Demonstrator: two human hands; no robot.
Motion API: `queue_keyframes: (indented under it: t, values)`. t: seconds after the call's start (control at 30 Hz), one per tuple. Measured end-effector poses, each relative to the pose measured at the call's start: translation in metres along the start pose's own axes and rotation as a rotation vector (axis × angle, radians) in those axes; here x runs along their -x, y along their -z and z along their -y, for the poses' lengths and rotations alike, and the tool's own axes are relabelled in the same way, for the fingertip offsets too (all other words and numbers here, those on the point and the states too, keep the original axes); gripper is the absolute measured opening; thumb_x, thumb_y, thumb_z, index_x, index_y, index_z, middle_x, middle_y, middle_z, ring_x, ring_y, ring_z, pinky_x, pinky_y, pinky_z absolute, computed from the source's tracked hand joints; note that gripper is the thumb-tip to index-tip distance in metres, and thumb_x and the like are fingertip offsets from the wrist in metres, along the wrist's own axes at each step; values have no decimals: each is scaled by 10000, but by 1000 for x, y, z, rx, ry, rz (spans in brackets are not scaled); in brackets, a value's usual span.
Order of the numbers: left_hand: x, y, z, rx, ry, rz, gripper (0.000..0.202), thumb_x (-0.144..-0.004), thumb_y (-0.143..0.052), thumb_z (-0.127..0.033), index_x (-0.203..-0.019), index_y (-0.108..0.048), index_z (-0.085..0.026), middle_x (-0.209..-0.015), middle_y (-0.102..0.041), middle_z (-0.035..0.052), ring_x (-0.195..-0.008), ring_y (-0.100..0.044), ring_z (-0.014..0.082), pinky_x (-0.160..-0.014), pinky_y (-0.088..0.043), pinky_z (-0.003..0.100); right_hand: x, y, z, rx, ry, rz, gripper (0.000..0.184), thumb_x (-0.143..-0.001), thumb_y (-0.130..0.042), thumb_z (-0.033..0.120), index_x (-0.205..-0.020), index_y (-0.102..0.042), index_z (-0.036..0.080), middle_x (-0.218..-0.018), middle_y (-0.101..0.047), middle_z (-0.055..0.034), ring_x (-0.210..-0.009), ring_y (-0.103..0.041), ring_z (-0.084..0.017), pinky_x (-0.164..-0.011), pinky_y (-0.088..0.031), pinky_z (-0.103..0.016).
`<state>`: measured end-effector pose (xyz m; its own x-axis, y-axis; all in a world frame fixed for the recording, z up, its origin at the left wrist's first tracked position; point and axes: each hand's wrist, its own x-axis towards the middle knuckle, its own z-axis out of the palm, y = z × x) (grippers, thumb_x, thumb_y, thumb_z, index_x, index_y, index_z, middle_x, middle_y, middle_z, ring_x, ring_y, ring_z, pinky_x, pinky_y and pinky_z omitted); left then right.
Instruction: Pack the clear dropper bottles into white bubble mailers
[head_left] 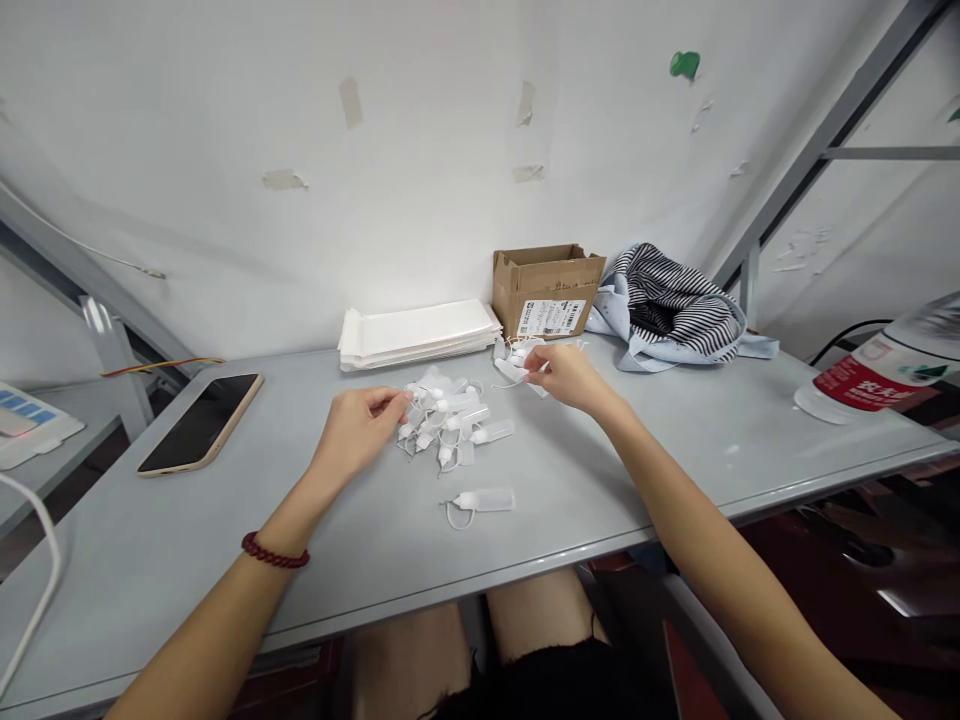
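Note:
A heap of small white squeeze bottles (pixel 450 415) with tethered caps lies in the middle of the grey table (pixel 585 500). My left hand (pixel 358 428) reaches into the heap's left side, fingers pinched on one small bottle. My right hand (pixel 566 374) hovers further back, fingers closed on a small white piece beside a second little cluster of white parts (pixel 512 362). One bottle (pixel 484 500) lies alone nearer me, cap loop to its left.
A stack of white bags (pixel 416 335) and an open cardboard box (pixel 546 288) stand against the wall. Striped cloth (pixel 675 305) lies right of the box. A phone (pixel 201 422) rests at the left, a large water bottle (pixel 889 370) on its side at the right.

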<state>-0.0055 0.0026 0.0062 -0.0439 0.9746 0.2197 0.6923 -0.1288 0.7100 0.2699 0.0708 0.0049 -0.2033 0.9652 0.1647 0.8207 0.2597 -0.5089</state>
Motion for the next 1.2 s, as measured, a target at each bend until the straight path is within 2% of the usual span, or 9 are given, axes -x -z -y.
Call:
queue_keyframes:
  t: [0.2, 0.37, 0.53, 0.63, 0.73, 0.9, 1.07, 1.2]
  values:
    - [0, 1, 1, 32, 3, 10, 341, -795, -568, -457, -667, -694, -167, -578, -637, -5, -453, -481, 113, -477, -389, 221, -2, -6, -2, 163, -29, 53, 124, -806, -624, 184, -924, -653, 163, -1008, -682, -100, -849, -600, -221, -648, -352, -288]
    - [1, 1, -3, 28, 16, 58, 382, -779, -574, -503, -637, -682, -166, -527, -600, -5, -447, -471, 113, -472, -370, 226, -2, -10, -1, 192, -42, 76, 151, -826, -623, 251, -948, -656, 169, -1025, -673, -106, -892, -607, -226, -654, -370, -276]
    - [3, 3, -7, 21, 47, 68, 395, -781, -568, -508, -620, -667, -161, -498, -568, -13, -457, -462, 111, -476, -364, 219, 0, -15, 1, 261, -77, 88, 263, -803, -616, 198, -1066, -625, 186, -999, -669, -102, -890, -616, -238, -639, -370, -265]
    - [4, 3, -8, 40, 45, 61, 386, -787, -568, -496, -633, -668, -156, -525, -581, -12, -466, -468, 107, -481, -371, 216, 1, -14, 3, 228, -77, 72, 250, -803, -595, 183, -1052, -621, 185, -950, -677, -86, -869, -617, -229, -655, -387, -268]
    - [5, 3, -9, 82, 36, 49, 365, -798, -568, -478, -661, -670, -156, -548, -586, -13, -472, -476, 102, -484, -383, 211, 2, -13, 5, 83, -62, -1, 254, -796, -601, 180, -1050, -601, 167, -924, -675, -82, -825, -611, -205, -682, -414, -279]
    - [7, 2, -13, 197, 5, 82, 324, -797, -590, -461, -824, -697, -156, -621, -615, -5, -490, -505, 97, -506, -426, 210, 4, -21, 14, -223, 128, -189, 243, -781, -599, 144, -1020, -561, 171, -993, -631, -71, -817, -587, -169, -704, -459, -288]
    - [11, -1, -17, 268, -41, 249, 406, -800, -593, -456, -1036, -667, -133, -666, -635, 7, -497, -529, 102, -524, -452, 228, 11, -37, 26, -305, 340, -302, 236, -798, -565, 144, -1027, -533, 188, -1024, -585, -84, -847, -574, -180, -696, -486, -310]
    - [13, -4, -17, 283, -27, 307, 456, -802, -593, -458, -1099, -639, -115, -683, -640, 15, -502, -530, 104, -516, -450, 232, 19, -43, 36, -318, 454, -327, 225, -833, -539, 157, -1051, -508, 201, -1028, -563, -86, -875, -565, -187, -702, -504, -318]
